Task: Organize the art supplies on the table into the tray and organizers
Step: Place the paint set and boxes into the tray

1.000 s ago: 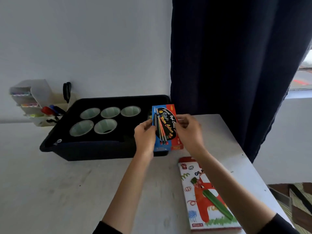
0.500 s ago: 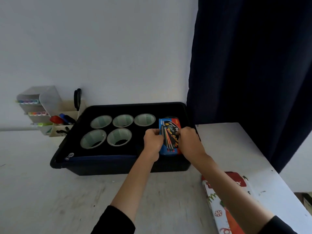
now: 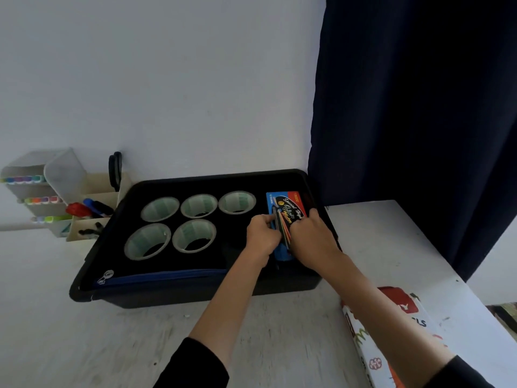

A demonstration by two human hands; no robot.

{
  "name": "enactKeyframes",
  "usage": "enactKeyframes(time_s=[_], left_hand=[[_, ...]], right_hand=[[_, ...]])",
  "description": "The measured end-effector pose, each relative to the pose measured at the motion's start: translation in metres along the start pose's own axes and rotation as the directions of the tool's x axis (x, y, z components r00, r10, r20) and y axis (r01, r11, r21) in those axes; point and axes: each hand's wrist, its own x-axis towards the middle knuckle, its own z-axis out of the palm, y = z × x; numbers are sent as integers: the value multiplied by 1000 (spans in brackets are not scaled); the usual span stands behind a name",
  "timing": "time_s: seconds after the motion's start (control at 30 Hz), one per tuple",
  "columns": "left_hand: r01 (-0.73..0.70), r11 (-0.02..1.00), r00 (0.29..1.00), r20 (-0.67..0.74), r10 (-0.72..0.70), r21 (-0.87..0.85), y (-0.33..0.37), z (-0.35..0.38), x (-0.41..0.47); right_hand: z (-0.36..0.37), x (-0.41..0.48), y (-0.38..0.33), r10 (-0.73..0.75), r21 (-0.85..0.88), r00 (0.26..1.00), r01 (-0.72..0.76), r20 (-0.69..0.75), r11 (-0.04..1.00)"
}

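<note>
On the far left a white desk organizer [image 3: 60, 191] holds rows of markers [image 3: 42, 199], with black scissors [image 3: 115, 169] standing in its back pocket. Just beside it a black tray [image 3: 156, 292] sits on the white tabletop [image 3: 70, 340], and five tape rolls [image 3: 147, 240] lie flat in its left and middle part. At the tray's right end, the left hand [image 3: 263, 235] curls its fingers on the left edge of a blue box [image 3: 282, 201], which is inside the tray. The right hand [image 3: 312, 238] grips the box's right edge. Near the tabletop's right edge lies a pastel box [image 3: 391, 340], in front of a dark curtain [image 3: 419, 107]
</note>
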Motion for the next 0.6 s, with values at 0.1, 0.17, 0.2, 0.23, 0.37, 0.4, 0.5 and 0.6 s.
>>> enactKeyframes(time_s=[0.1,0.17,0.2,0.23,0.37,0.4,0.5,0.6], left_hand=[[-25,999,999,-31,26,41,-2,2,14],[-49,993,997,-47,54,108,-4,3,20],[-62,988,996,-53,70,138,-4,3,22],[-74,985,995,-57,84,156,-6,3,24],[-64,987,997,-35,70,145,-11,2,30],[-54,990,998,-34,59,132,-10,2,29],[-110,986,988,-92,122,121,-5,2,16],[-264,943,932,-199,303,201,2,6,2]], right_hand=[[5,11,0,-41,-84,999,43,21,996],[7,17,-1,-58,-113,998,62,39,992],[8,18,-1,-55,-113,997,61,52,992],[9,20,-1,-48,-102,997,54,64,993],[7,21,-4,12,-48,997,-8,78,999],[5,19,-5,24,-25,997,-22,71,999],[-7,6,-5,44,128,998,-38,-43,991],[-20,-10,3,62,314,977,5,-206,950]])
